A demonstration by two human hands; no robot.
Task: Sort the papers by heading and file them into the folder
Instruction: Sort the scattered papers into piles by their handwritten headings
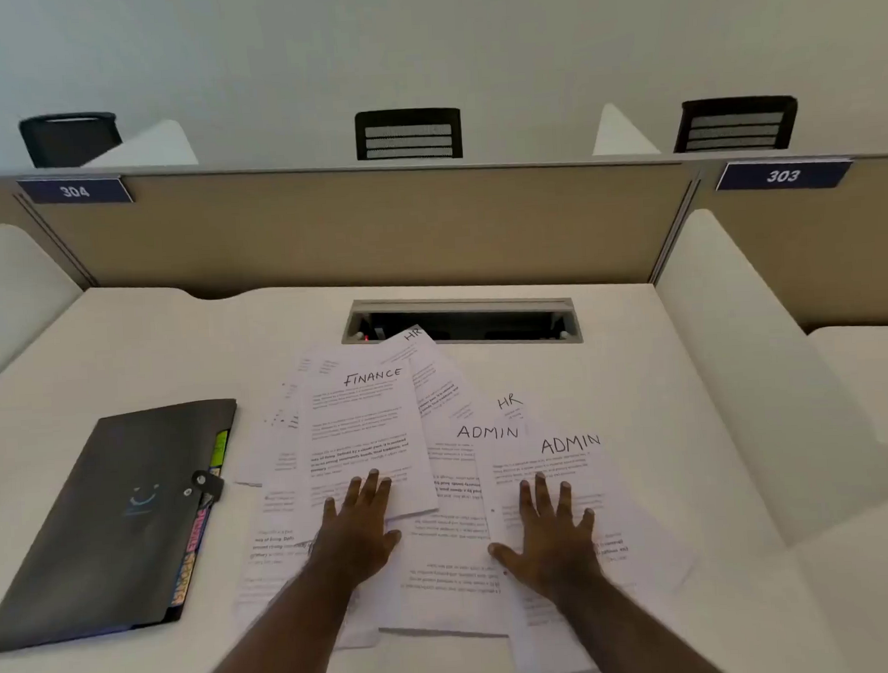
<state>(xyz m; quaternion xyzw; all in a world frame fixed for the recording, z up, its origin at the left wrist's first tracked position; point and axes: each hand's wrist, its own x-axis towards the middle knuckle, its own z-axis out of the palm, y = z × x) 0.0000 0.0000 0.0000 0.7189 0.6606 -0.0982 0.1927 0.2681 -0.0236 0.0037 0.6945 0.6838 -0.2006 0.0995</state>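
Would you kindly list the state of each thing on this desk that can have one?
folder: closed, strap buttoned, flat on desk, left of papers.
papers: unsorted, fanned out and overlapping, none filed.
FINANCE sheet: on top, heading readable.
left hand: open, flat on the FINANCE sheet.
right hand: open, fingers spread on an ADMIN sheet.
cable hatch: open.

White desk (614, 379) — fanned papers (440, 491), dark folder (117, 518) beside them.

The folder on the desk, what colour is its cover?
Dark grey, almost black, with a faint blue smiley; the folder shows best in the head view.
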